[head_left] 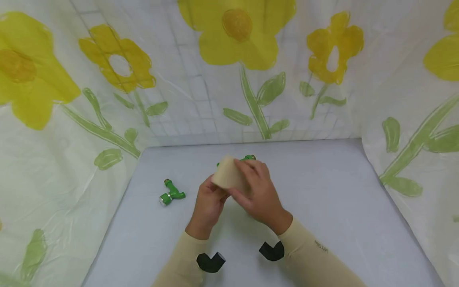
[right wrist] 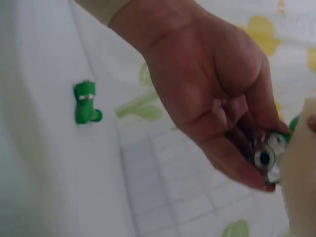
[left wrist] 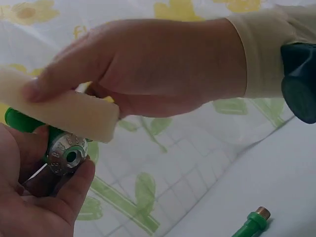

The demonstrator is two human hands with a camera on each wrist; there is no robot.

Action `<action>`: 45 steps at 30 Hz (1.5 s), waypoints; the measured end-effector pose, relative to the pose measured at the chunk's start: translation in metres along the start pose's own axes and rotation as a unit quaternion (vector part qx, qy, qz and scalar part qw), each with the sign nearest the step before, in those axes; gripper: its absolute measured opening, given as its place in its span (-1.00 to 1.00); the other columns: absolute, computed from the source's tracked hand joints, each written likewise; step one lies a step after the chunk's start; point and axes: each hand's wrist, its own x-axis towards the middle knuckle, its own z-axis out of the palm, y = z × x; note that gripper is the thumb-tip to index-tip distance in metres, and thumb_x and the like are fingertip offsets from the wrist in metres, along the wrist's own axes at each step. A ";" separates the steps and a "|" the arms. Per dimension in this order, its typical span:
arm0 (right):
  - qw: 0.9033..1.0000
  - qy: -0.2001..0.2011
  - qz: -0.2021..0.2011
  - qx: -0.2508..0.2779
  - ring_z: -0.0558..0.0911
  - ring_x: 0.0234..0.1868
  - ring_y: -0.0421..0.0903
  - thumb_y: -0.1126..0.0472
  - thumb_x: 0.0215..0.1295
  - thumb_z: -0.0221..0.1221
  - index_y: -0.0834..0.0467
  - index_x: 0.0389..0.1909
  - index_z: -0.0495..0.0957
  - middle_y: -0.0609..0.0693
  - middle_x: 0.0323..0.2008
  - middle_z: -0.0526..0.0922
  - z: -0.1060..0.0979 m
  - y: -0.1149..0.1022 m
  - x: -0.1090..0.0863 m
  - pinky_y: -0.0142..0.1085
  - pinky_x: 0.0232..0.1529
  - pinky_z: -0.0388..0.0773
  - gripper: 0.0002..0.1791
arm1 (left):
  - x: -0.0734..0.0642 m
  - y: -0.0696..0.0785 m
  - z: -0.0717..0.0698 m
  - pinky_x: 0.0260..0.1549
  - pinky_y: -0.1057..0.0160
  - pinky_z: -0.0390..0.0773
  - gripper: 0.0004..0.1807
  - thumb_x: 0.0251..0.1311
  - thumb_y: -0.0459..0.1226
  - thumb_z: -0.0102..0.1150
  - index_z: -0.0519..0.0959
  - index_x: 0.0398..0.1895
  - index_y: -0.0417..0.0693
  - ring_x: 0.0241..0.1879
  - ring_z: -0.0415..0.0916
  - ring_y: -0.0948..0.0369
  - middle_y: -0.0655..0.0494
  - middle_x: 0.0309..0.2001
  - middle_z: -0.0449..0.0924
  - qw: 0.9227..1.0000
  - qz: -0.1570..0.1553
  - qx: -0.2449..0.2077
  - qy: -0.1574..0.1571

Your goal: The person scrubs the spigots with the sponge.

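My left hand (head_left: 209,203) grips a green tap (left wrist: 54,140) with a round silver end that has a hole in its middle. Between the fingers and thumb of my right hand (head_left: 259,195) is a thick cream sponge (head_left: 229,173), close over the tap and covering much of it in the left wrist view. From the head, green parts show just behind the sponge and the right fingers. A second green tap (head_left: 172,193) lies on the table to the left of my left hand, its silver-ringed end toward me.
The pale table (head_left: 322,199) reaches back to a hanging white sheet (head_left: 201,99) painted with yellow flowers, which also closes off both sides. Black curved pieces (head_left: 210,262) sit at both sleeves.
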 end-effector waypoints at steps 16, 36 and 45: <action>0.998 0.032 0.040 -0.028 0.48 0.18 0.26 0.14 0.42 0.45 0.33 0.47 0.49 0.28 0.19 0.51 0.000 0.009 0.001 0.15 0.07 0.55 -0.30 | -0.001 -0.001 -0.007 0.13 0.13 0.69 -0.63 0.58 -0.51 0.10 0.55 0.36 -0.45 0.10 0.67 0.14 -0.06 0.11 0.69 0.999 0.014 0.025 -0.024; 0.993 0.009 0.114 0.030 0.52 0.13 0.16 0.24 0.40 0.45 0.33 0.48 0.49 0.25 0.17 0.52 -0.015 0.011 0.004 0.12 -0.04 0.60 -0.31 | -0.003 0.004 -0.016 0.15 0.21 0.63 -0.66 0.46 -0.62 0.17 0.58 0.25 -0.48 0.17 0.55 0.07 -0.08 0.17 0.63 0.975 0.113 0.169 -0.085; 0.989 0.005 0.141 0.039 0.53 0.08 0.08 0.25 0.44 0.42 0.30 0.48 0.52 0.20 0.17 0.53 -0.020 0.021 0.007 0.06 -0.08 0.61 -0.36 | -0.003 0.011 -0.026 0.16 0.21 0.64 -0.62 0.48 -0.62 0.16 0.56 0.31 -0.48 0.21 0.56 0.04 -0.23 0.25 0.57 0.969 0.140 0.165 -0.122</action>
